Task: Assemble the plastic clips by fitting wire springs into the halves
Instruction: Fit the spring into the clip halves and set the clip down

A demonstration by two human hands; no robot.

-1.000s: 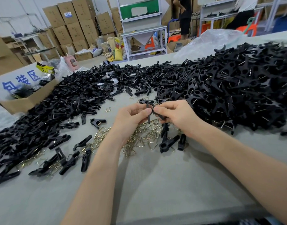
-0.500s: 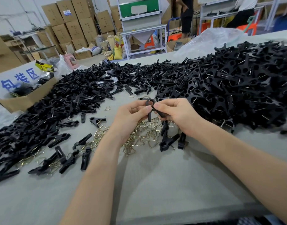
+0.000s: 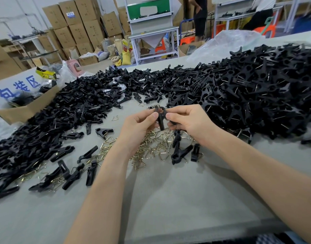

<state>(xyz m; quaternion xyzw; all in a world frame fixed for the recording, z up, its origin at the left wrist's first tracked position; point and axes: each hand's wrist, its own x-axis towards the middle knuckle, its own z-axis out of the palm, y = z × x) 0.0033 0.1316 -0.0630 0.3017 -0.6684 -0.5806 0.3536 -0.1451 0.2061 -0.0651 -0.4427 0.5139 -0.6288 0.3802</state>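
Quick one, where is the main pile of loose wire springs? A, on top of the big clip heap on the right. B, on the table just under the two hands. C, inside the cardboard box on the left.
B: the gold triangular wire springs lie on the grey table beneath the left hand and right hand, which pinch a black plastic clip.

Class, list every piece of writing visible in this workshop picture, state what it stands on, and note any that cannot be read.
"包装区": large blue characters on the white sheet at the table's left edge.
Blue-and-white label on a stacked brown cardboard box: too small to read.
Yellow-and-black packet beside the sheet: print blurred, unreadable.
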